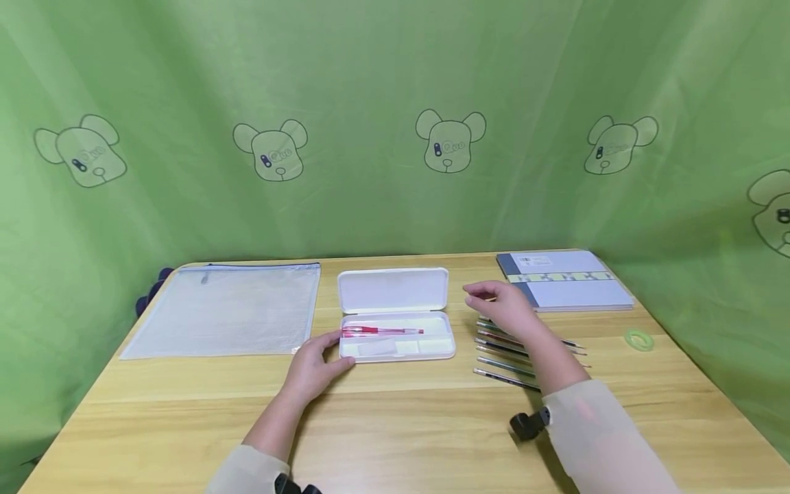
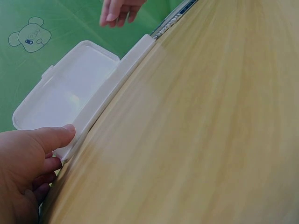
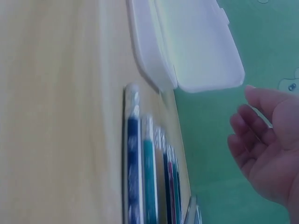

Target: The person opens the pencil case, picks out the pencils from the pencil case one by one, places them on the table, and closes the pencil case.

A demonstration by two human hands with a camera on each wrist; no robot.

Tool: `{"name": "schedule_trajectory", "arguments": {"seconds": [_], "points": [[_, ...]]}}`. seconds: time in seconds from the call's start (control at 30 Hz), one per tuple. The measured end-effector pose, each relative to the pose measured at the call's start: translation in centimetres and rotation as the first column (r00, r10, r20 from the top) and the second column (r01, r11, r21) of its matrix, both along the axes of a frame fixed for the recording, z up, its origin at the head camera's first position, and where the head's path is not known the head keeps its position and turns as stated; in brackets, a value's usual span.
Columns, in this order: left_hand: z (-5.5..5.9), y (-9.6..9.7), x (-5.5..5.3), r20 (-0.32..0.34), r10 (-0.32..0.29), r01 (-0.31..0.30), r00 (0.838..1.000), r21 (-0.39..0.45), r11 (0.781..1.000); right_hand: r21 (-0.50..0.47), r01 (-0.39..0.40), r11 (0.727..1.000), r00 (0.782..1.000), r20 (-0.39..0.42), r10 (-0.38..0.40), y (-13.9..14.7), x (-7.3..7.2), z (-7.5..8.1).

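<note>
A white pencil case [image 1: 397, 348] lies with its lid [image 1: 393, 291] raised at the back. Inside are a red pen [image 1: 382, 331] and a white eraser [image 1: 377, 348]. My left hand [image 1: 313, 367] holds the case by its left front corner, thumb along the front wall [image 2: 100, 105] and fingers around the left end. To the right of the case, my right hand [image 1: 503, 307] hovers with loosely bent fingers and nothing in them. Below it, several pencils [image 1: 503, 366] lie side by side on the table; my forearm hides part of them in the head view.
A translucent mesh zip pouch [image 1: 228, 312] lies flat on the left. At the back right are pale notebooks [image 1: 574, 295] with a patterned band, and a green ring [image 1: 638, 340] sits near the right edge. A green curtain [image 1: 370, 206] stands behind the wooden table [image 1: 420, 439].
</note>
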State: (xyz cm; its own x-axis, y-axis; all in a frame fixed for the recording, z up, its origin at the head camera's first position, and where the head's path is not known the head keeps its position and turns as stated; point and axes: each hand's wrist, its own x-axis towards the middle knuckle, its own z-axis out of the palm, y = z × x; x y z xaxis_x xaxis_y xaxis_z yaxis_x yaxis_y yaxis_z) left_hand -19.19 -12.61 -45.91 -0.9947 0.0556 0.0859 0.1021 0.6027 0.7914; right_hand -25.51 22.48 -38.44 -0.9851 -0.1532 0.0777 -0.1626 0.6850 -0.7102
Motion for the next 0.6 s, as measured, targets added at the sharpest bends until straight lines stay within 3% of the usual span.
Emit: {"name": "schedule_trajectory", "arguments": {"seconds": [0.33,0.6], "points": [[-0.2,-0.1,-0.2,0.003,0.003,-0.003,1.0,-0.017,1.0,-0.068,0.047,0.997,0.998,0.041,-0.044,-2.9,-3.4,0.8],[-0.1,-0.1,-0.1,0.006,0.005,-0.005,1.0,-0.006,1.0,-0.073,0.041,0.997,0.998,0.046,-0.037,-4.3,-4.5,1.2]]}}
